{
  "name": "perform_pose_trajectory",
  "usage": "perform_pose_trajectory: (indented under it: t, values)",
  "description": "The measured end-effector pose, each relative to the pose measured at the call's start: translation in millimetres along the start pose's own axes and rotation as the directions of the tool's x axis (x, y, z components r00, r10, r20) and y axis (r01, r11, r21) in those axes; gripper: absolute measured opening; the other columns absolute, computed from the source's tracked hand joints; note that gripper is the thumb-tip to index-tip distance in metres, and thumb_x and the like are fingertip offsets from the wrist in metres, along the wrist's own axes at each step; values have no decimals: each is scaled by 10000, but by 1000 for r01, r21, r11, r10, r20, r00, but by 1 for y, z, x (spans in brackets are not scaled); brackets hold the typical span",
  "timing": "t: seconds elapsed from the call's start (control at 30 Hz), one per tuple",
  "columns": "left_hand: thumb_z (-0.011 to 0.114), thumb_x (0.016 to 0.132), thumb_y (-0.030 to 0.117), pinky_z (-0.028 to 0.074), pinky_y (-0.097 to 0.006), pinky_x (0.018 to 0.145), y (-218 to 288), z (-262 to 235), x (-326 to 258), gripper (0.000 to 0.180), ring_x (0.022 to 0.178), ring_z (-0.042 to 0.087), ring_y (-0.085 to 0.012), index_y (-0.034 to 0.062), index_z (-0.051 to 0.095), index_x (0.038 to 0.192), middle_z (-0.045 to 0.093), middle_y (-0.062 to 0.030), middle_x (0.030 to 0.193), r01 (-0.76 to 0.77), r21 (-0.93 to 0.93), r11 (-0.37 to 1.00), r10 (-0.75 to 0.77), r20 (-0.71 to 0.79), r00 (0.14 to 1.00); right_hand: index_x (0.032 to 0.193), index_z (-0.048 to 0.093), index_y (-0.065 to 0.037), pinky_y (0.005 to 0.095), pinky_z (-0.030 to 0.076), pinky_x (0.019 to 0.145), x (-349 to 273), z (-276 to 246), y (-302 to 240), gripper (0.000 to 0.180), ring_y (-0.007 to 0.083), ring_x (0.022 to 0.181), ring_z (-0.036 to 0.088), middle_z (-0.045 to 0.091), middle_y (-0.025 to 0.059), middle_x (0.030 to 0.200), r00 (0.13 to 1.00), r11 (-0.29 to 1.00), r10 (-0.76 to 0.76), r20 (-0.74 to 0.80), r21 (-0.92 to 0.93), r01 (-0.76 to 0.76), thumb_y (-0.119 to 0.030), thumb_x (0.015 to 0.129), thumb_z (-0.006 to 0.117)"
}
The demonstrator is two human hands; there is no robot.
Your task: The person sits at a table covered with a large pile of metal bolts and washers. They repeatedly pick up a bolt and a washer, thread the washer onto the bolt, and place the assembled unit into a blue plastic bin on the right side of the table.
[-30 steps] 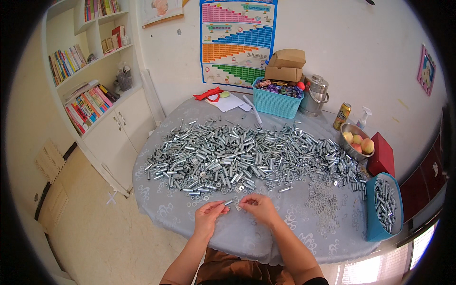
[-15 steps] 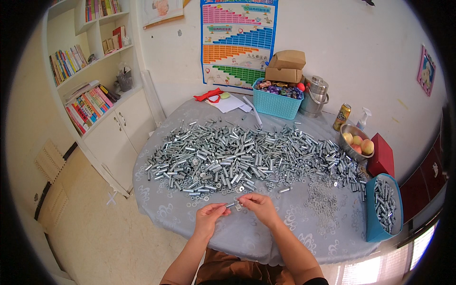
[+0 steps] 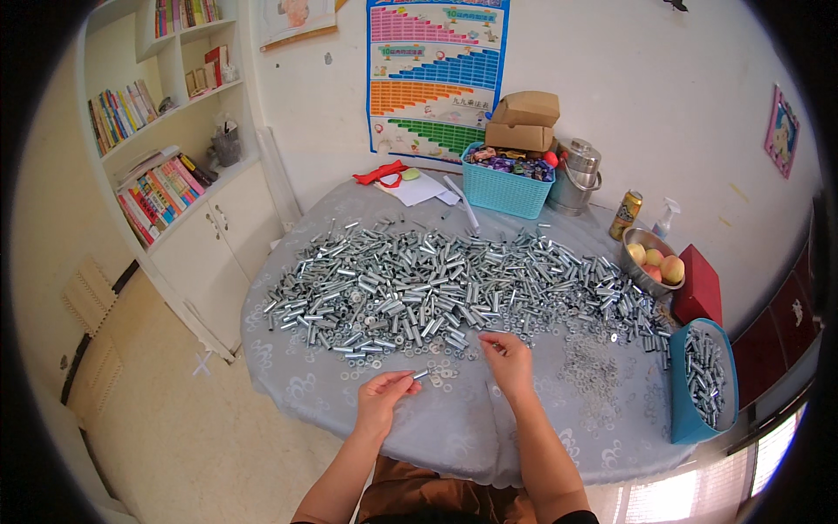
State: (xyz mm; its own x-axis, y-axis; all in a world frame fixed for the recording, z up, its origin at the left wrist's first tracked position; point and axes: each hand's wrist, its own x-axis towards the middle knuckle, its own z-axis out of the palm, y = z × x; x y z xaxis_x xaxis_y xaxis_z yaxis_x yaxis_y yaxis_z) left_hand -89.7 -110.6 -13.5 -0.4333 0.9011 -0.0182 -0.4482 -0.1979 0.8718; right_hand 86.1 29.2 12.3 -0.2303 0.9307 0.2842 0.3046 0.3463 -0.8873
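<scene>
My left hand [image 3: 384, 400] pinches a short silver metal bolt [image 3: 421, 375] between thumb and fingertips, its free end pointing right, low over the tablecloth. Several flat washers [image 3: 443, 377] lie just beyond the tip. My right hand [image 3: 510, 362] is at the front edge of a wide pile of metal sleeves and bolts [image 3: 410, 288]. Its thumb and fingers are pressed together; whatever may be between them is too small to make out. More loose washers [image 3: 589, 371] are spread to the right of that hand.
A blue bin [image 3: 681, 389] of metal parts stands at the table's right edge. Beyond it are a dark red box [image 3: 698, 284], a steel bowl [image 3: 640, 266] of fruit, a can [image 3: 626, 216] and a spray bottle [image 3: 665, 220]. A turquoise basket [image 3: 506, 194] and steel pot [image 3: 572, 188] stand behind.
My right hand has moved away from the bolt, right and forward to the pile's edge. The left hand stays nearly in place, still holding the bolt.
</scene>
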Motion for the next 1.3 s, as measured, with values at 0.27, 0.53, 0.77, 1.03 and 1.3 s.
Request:
perform_pose_trajectory:
  t: [0.27,0.53,0.77,1.03,1.3]
  values:
    - [592,816,14,495,-268,727,1,2,0,162,754,618,-174,-61,612,958,643,-142,847,9,6,1000,-9,-4,1000,854,675,-69,337,463,656,-9,3,2,201,251,725,575,611,89,800,971,879,-161,174,-422,221,-182,689,698]
    - [594,815,15,496,-260,716,1,1,0,164,749,621,-173,-60,612,959,643,-138,842,17,17,1000,-16,-16,1000,931,661,-63,199,431,622,-13,11,-22,199,68,663,498,608,-5,834,927,977,13,375,192,-92,-86,737,699]
    - [587,823,19,503,-260,707,2,2,0,162,744,624,-175,-64,610,960,643,-137,839,7,0,1000,-7,-9,1000,948,650,-48,207,436,676,-19,16,-30,207,72,724,503,600,16,914,881,939,-172,440,345,11,-31,743,678]
    - [588,824,24,506,-268,696,2,1,-1,151,728,622,-175,-61,613,946,642,-131,821,6,10,1000,-6,25,1000,905,643,-20,233,444,674,-21,16,-29,129,98,730,525,603,44,908,868,961,-226,442,249,123,-90,797,639]
    - [589,823,28,506,-268,680,0,3,-2,156,721,619,-174,-64,612,947,642,-133,816,-15,26,1000,16,-13,1000,831,642,-14,276,461,632,-27,22,-35,337,161,653,568,615,73,698,907,976,-48,418,214,-47,-306,902,490]
